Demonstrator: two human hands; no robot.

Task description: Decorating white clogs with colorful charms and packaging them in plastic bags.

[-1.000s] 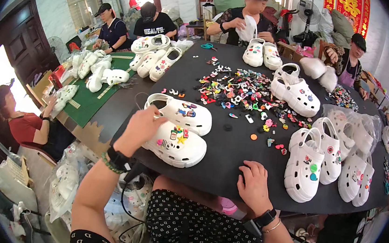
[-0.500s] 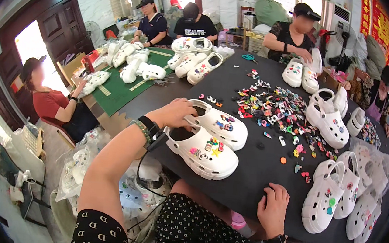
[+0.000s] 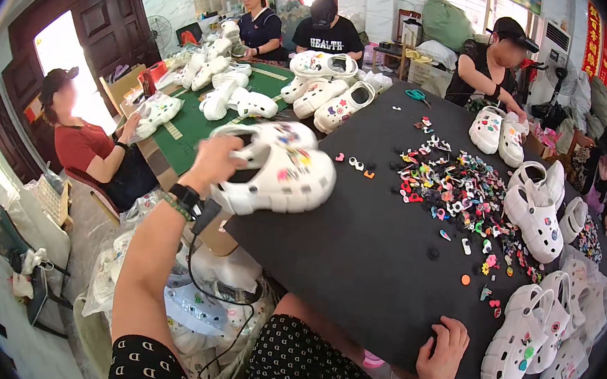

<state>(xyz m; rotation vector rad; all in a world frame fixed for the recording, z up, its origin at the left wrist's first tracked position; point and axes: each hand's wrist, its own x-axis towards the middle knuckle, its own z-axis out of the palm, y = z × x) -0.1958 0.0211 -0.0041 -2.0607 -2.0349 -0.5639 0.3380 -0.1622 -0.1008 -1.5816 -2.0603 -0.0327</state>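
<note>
My left hand grips a pair of white clogs by their heel ends, lifted at the left edge of the black table. Colourful charms sit on their uppers, blurred by motion; the two shoes are side by side, the nearer one partly covering the other. My right hand rests on the near edge of the black table, fingers lightly bent and apart, holding nothing. Beyond it, to the right, stands another pair of decorated white clogs.
A heap of small colourful charms spreads over the table's far middle. More white clogs stand at the back, near teal scissors. A green mat with clogs lies left. Several co-workers sit around. Bagged clogs are below, beside a cable.
My left hand has lifted the pair of clogs off the black table and carried it up and left. My right hand stays at the table edge. The view has shifted slightly.
</note>
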